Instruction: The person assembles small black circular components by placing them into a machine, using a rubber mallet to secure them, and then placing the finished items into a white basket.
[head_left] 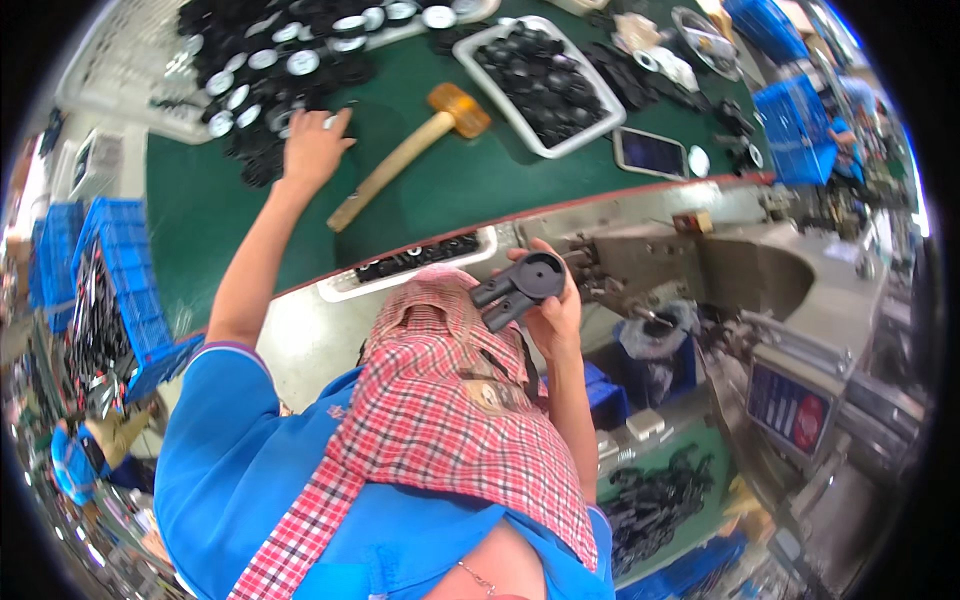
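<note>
My left hand (315, 152) reaches over the edge of a heap of black round parts with white discs (302, 62) on the green table. Its fingers are apart; the fingertips are among the parts, and I see nothing plainly gripped. Nearer my body, my right hand (556, 312) is closed round a black plastic joint piece (530, 282) with a round cup and two short tubes. The cup's hollow side faces up. A mallet (412, 152) with an amber head and wooden handle lies on the table to the right of my left hand.
A white tray of black caps (607, 118) stands right of the mallet, beside a phone (650, 153). Below the table's red edge sits another white tray (335, 290). A grey machine (850, 290) stands at right, a blue crate (125, 260) at left.
</note>
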